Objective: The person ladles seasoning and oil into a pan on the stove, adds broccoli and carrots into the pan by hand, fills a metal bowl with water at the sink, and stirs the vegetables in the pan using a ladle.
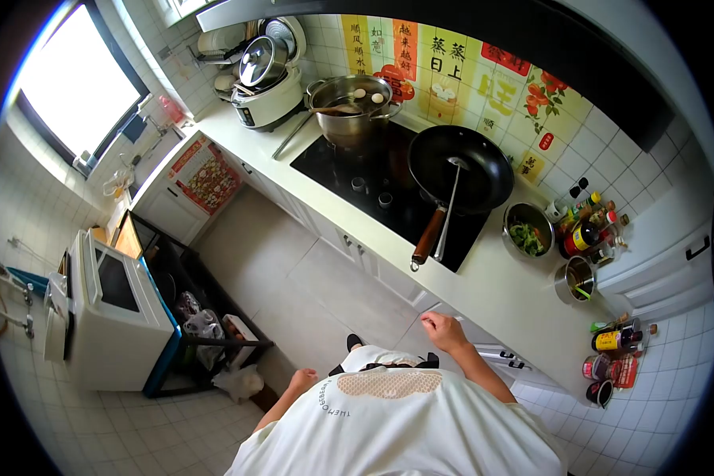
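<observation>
My left hand (302,380) hangs low beside my white shirt, its fingers curled in, touching nothing. My right hand (444,331) is held in front of the cabinet fronts, below the counter's edge, fingers curled and no object showing in it. Nearest to it on the hob is a black wok (462,168) with a wooden handle. A metal spatula (449,208) leans in the wok, its handle beside the wok's. Behind and to the left stands a steel pot (352,125) with liquid, round pale pieces and a wooden utensil in it.
A bowl of cut greens (526,238), a steel container (574,280) and several sauce bottles (585,236) stand right on the counter. A rice cooker (268,103) is left of the pot. A white microwave (117,282) tops a black rack at left; a plastic bag (238,384) lies low beside it.
</observation>
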Demonstrator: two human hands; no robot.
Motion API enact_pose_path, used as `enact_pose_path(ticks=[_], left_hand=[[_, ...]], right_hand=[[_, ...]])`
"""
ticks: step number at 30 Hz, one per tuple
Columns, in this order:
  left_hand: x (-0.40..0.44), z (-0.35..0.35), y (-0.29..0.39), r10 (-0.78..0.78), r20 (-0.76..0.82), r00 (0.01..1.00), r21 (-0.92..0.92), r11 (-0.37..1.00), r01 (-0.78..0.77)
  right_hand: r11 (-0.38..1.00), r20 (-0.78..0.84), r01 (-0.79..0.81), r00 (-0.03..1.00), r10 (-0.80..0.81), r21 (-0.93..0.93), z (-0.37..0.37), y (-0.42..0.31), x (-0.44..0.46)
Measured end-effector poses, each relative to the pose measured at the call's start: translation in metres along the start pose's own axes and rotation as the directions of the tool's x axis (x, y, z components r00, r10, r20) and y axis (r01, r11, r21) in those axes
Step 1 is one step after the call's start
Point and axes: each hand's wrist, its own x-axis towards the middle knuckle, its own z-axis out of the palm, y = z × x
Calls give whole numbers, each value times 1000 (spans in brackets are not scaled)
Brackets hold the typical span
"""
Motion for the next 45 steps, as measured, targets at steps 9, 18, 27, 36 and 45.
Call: enact_pose_path(ticks=[9,18,27,36,45], left_hand=[[-61,18,28,-88,-57,994,97,991,93],[-90,10,40,-168,-85,982,112,978,177],[-55,21,60,-13,-15,1000,213,977,16],[-17,57,89,51,82,995,150,987,-63],[36,53,-16,129,107,986,15,991,-132]], right_hand=[[999,14,-10,1000,11,-46,-24,50,-38],[999,-18,26,1000,-26,21,-34,43,-32],[1000,-41,-9,999,8,-9,-38,56,-38],[987,-212,-79,971,108,142,-68,41,-8],[992,-531,-119,839,120,36,-111,-22,103]])
